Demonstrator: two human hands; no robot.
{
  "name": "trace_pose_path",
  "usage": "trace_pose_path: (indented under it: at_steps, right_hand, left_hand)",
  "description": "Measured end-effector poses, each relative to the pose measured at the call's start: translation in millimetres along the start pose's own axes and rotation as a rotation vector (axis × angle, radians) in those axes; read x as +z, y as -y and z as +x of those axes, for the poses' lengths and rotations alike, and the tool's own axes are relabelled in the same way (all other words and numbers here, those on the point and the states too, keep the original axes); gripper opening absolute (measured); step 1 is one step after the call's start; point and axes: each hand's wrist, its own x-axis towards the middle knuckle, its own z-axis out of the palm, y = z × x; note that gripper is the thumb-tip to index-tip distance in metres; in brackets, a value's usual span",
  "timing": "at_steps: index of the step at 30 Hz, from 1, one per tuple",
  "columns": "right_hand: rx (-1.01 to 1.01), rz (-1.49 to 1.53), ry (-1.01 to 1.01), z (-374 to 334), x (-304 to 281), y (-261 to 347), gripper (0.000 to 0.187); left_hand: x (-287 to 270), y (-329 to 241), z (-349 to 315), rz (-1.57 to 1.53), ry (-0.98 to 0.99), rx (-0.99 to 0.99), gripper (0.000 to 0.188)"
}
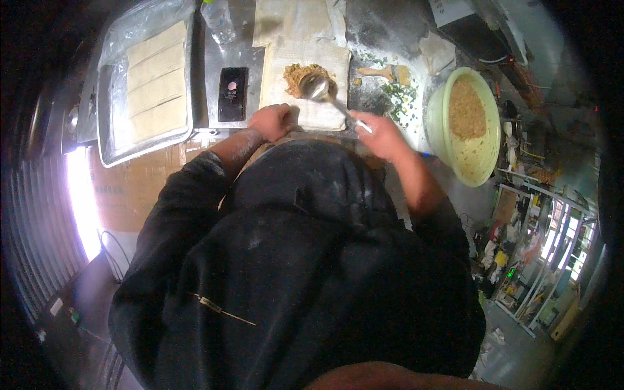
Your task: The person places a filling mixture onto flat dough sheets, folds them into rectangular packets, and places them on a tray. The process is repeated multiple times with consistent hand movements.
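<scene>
My right hand (pixel 380 133) is closed round the handle of a metal spoon (pixel 318 87). The spoon's bowl rests at the right side of a mound of minced filling (pixel 298 78), which lies on a pale dough sheet (pixel 318 117). At the sheet's near left corner sits my left hand (pixel 272 122), its fingers curled in; whether they pinch the sheet is hidden. Another pale dough sheet (pixel 292 23) lies just beyond, at the table's far side.
Left stands a plastic-lined tray (pixel 106 140) with cut dough strips (pixel 156 84). A phone (pixel 232 94) and a plastic bottle (pixel 220 26) lie between. To the right are a brush (pixel 390 74), chopped greens (pixel 400 101), flour and a light green basin (pixel 478 166) of filling (pixel 467 110).
</scene>
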Motion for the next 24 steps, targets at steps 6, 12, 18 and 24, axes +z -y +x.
trace_pose_path:
  at_steps: [6,12,18,24]
  right_hand:
    - [0.019,-0.220,0.112,-1.3,17.4,1.1,0.040]
    - [0.127,0.364,-0.043,-10.3,26.0,-22.6,0.038]
    - [0.085,0.103,0.064,31.8,39.7,25.0,0.037]
    - [0.202,0.049,-0.081,7.2,18.3,1.4,0.038]
  left_hand:
    - [3.0,9.6,-0.2,0.023,0.025,0.066,0.034]
    - [1.6,5.1,-2.0,0.039,0.032,0.058,0.038]
    - [0.4,1.8,-1.2,0.037,0.078,0.003,0.038]
    - [-0.3,4.0,-1.3,0.020,0.039,0.046,0.034]
